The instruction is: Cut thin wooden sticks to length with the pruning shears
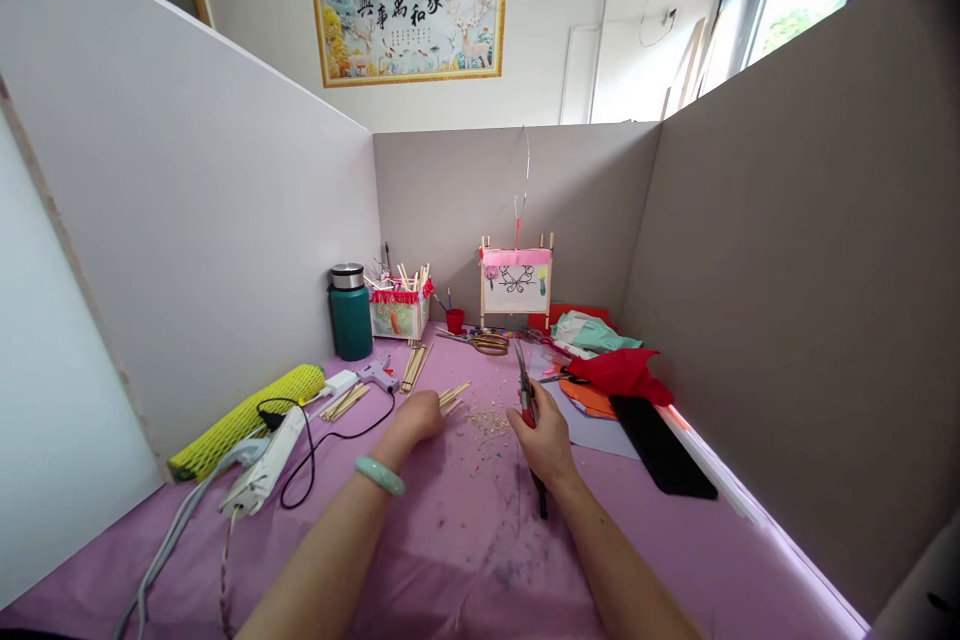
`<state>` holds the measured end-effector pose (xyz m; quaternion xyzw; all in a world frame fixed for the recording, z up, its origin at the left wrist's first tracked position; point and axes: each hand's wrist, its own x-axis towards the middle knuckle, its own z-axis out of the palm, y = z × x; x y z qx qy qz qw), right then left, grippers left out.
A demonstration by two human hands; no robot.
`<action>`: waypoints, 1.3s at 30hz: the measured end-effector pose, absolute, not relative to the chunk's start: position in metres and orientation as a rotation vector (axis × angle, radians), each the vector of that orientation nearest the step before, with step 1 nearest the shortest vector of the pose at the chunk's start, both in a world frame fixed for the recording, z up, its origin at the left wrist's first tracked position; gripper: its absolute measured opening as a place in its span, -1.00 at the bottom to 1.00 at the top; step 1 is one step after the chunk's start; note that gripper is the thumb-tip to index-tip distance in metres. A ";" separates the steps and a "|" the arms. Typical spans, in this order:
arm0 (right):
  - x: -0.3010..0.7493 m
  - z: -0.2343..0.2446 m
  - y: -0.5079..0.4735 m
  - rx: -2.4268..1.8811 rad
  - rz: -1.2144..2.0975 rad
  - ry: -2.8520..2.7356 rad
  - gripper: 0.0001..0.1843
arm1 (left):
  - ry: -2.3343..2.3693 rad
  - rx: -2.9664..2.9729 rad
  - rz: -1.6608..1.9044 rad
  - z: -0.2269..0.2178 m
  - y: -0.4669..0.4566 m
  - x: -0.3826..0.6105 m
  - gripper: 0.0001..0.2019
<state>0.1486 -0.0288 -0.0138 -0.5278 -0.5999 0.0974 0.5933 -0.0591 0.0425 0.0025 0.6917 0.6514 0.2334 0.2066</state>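
Note:
My left hand (417, 418), with a green bangle on its wrist, is closed around a small bunch of thin wooden sticks (454, 396) whose ends poke out to the right. My right hand (546, 440) is wrapped round the handles of red-handled pliers or cutters (525, 390), the blades pointing away from me. The two hands sit a short way apart on the purple table cover (465, 530). Between them lies a scatter of small wood chips (487, 420).
A glue gun (379, 375), power strip (264, 468) with black cable and yellow foam net (244, 417) lie left. More sticks (415, 365), a teal flask (350, 313), a stick-filled box (399, 310), small lantern frame (516, 284), scissors (487, 343), coloured paper (619, 372) and a black phone (661, 445) stand farther back and right.

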 end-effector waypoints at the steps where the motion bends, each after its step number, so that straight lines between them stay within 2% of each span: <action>1: 0.149 -0.014 -0.029 -1.231 0.228 -1.398 -0.44 | 1.810 1.918 0.664 0.001 0.042 -0.059 -0.77; 5: 0.149 -0.013 -0.029 -1.248 0.237 -1.404 -0.43 | 1.752 1.876 0.781 0.003 0.043 -0.071 -0.79; 9: 0.148 -0.013 -0.029 -1.233 0.227 -1.415 -0.44 | 1.565 1.762 1.079 0.017 0.043 -0.091 -0.87; 13: 0.148 -0.013 -0.029 -1.239 0.238 -1.403 -0.43 | 1.313 1.584 1.409 0.027 0.039 -0.101 -0.61; 17: 0.148 -0.013 -0.029 -1.241 0.257 -1.401 -0.41 | 1.127 1.428 1.588 0.023 0.033 -0.105 -0.50; 24: 0.147 -0.012 -0.030 -1.245 0.264 -1.397 -0.39 | 1.035 1.327 1.605 0.012 0.023 -0.112 -0.55; 28: 0.148 -0.013 -0.029 -1.242 0.285 -1.393 -0.38 | 1.026 1.315 1.598 0.016 0.021 -0.106 -0.62; 35: 0.149 -0.014 -0.028 -1.251 0.322 -1.398 -0.36 | 0.976 1.356 1.534 0.018 0.025 -0.087 -0.62; 39: 0.150 -0.009 -0.032 -1.158 0.458 -1.362 -0.40 | 1.016 1.344 1.484 0.008 0.022 -0.080 -0.61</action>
